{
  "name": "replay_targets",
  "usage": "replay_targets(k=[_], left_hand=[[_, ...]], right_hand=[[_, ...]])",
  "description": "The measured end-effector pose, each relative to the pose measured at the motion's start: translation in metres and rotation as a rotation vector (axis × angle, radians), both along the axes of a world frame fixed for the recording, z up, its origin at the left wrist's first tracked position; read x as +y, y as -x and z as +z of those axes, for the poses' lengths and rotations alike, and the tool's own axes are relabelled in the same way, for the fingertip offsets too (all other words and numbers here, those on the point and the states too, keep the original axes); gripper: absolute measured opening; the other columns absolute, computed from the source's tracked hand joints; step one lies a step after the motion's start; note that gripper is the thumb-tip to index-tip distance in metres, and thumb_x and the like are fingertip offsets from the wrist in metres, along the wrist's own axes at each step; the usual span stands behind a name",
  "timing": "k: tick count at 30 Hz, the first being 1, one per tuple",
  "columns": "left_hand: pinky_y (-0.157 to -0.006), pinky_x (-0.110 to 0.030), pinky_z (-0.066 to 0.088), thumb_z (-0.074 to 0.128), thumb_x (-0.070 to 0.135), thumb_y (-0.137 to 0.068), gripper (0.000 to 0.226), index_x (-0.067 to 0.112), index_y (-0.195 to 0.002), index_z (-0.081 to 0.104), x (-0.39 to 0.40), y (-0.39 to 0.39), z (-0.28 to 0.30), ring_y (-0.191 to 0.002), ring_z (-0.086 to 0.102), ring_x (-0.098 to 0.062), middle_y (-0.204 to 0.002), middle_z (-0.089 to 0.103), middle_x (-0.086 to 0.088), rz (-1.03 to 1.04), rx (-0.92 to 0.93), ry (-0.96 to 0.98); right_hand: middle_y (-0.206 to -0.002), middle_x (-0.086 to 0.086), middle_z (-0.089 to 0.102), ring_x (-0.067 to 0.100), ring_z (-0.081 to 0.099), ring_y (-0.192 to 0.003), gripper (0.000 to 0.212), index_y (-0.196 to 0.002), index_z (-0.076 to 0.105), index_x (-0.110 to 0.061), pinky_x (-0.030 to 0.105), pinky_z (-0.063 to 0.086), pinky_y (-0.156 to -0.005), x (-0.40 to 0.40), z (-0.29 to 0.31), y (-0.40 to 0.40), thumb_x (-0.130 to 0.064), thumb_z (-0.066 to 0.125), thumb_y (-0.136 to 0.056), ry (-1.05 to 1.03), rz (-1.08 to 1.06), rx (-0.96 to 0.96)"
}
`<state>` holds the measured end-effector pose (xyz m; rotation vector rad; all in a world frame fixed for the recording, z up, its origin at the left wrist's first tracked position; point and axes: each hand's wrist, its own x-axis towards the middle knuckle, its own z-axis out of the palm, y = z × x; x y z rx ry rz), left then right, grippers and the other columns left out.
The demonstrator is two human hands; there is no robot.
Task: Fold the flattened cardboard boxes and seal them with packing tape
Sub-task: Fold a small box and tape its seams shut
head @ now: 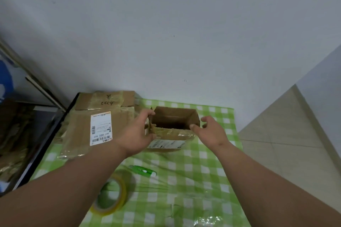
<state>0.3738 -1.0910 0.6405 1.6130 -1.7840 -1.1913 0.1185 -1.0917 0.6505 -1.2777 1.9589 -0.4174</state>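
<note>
Your left hand (137,131) grips the open box's (173,127) left wall, fingers curled over its rim; your right hand (210,131) hovers at the right corner, fingers spread apart; the box stands mid-tabletop (193,180), flattened cardboard (103,120) just left; tape roll (110,195) near the front edge.

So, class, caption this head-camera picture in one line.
Left hand grips the open cardboard box; right hand reaches its side.
</note>
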Motion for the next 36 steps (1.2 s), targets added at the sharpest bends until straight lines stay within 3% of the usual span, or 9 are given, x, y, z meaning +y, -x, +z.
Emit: replay_targets(k=[5, 9, 11, 14, 19, 23, 26, 29, 36], left_hand=[[-0.091, -0.047, 0.055, 0.068, 0.015, -0.087, 0.088, 0.073, -0.131, 0.020, 0.007, -0.006, -0.006, -0.117, 0.059, -0.022, -0.142, 0.046, 0.003, -0.036, -0.053, -0.076], [-0.088, -0.034, 0.053, 0.062, 0.012, -0.093, 0.100, 0.069, -0.140, -0.006, 0.019, -0.014, -0.016, -0.106, 0.060, -0.002, -0.151, 0.031, 0.021, 0.007, -0.054, -0.045], [-0.088, -0.036, 0.054, 0.061, 0.010, -0.093, 0.085, 0.058, -0.140, 0.008, 0.025, -0.015, -0.019, -0.107, 0.060, -0.001, -0.154, 0.036, 0.014, 0.050, -0.069, 0.010], [-0.095, -0.046, 0.053, 0.057, 0.007, -0.094, 0.064, 0.055, -0.125, 0.028, 0.030, -0.013, -0.019, -0.116, 0.062, -0.020, -0.140, 0.053, 0.000, 0.044, -0.149, 0.010], [-0.110, -0.029, 0.034, 0.048, 0.005, -0.094, 0.057, 0.037, -0.141, 0.048, 0.031, -0.005, -0.009, -0.146, 0.028, -0.016, -0.164, 0.009, 0.012, -0.125, -0.293, -0.018], [-0.100, -0.022, 0.034, 0.061, 0.018, -0.091, 0.062, 0.030, -0.148, 0.043, 0.029, -0.002, -0.005, -0.144, 0.031, -0.018, -0.165, 0.000, 0.011, -0.119, -0.332, -0.117], [-0.109, -0.026, 0.027, 0.069, 0.028, -0.089, 0.058, 0.023, -0.144, 0.051, 0.025, 0.000, -0.008, -0.145, 0.027, -0.019, -0.164, 0.008, 0.007, -0.070, -0.291, -0.138], [-0.106, -0.025, 0.029, 0.070, 0.027, -0.089, 0.049, 0.020, -0.137, 0.058, 0.018, 0.002, -0.012, -0.138, 0.033, -0.017, -0.160, 0.018, 0.006, -0.009, -0.208, -0.169], [-0.097, -0.032, 0.044, 0.070, 0.021, -0.089, 0.034, 0.026, -0.121, 0.059, 0.010, -0.003, -0.022, -0.121, 0.051, -0.020, -0.141, 0.042, 0.003, 0.069, -0.154, -0.139]], right_hand=[[-0.086, -0.006, 0.061, 0.014, 0.063, -0.076, 0.029, -0.114, 0.055, -0.022, 0.029, 0.048, -0.063, 0.005, -0.012, 0.002, -0.024, 0.062, -0.086, 0.009, -0.001, -0.015], [-0.080, -0.006, 0.063, 0.013, 0.060, -0.067, 0.022, -0.107, 0.054, -0.026, 0.026, 0.046, -0.055, 0.011, -0.013, -0.001, -0.017, 0.058, -0.088, 0.062, 0.078, -0.023], [-0.080, -0.005, 0.061, 0.011, 0.058, -0.068, 0.022, -0.111, 0.056, -0.025, 0.023, 0.041, -0.054, 0.014, -0.014, -0.002, -0.017, 0.058, -0.090, 0.093, 0.128, -0.060], [-0.084, -0.006, 0.060, 0.011, 0.058, -0.075, 0.022, -0.116, 0.058, -0.028, 0.023, 0.042, -0.058, 0.020, -0.015, 0.000, -0.024, 0.059, -0.094, 0.108, 0.167, -0.095], [-0.115, -0.007, 0.064, 0.012, 0.057, -0.105, 0.032, -0.130, 0.062, -0.027, 0.021, 0.039, -0.083, 0.024, -0.016, -0.006, -0.030, 0.054, -0.099, 0.105, 0.258, -0.093], [-0.131, -0.002, 0.055, 0.017, 0.053, -0.122, 0.042, -0.136, 0.059, -0.027, 0.021, 0.036, -0.094, 0.025, -0.017, -0.010, -0.043, 0.053, -0.097, 0.020, 0.312, -0.129], [-0.130, -0.004, 0.040, 0.018, 0.046, -0.124, 0.057, -0.142, 0.051, -0.032, 0.026, 0.033, -0.099, 0.024, -0.018, -0.009, -0.057, 0.056, -0.091, -0.096, 0.338, -0.161], [-0.127, -0.005, 0.032, 0.016, 0.041, -0.118, 0.067, -0.145, 0.046, -0.033, 0.025, 0.032, -0.095, 0.021, -0.020, -0.007, -0.055, 0.066, -0.084, -0.153, 0.396, -0.125], [-0.128, -0.007, 0.037, 0.012, 0.047, -0.120, 0.043, -0.123, 0.064, -0.022, 0.021, 0.039, -0.097, 0.017, -0.036, -0.001, -0.027, 0.077, -0.082, 0.079, 0.280, -0.056]])
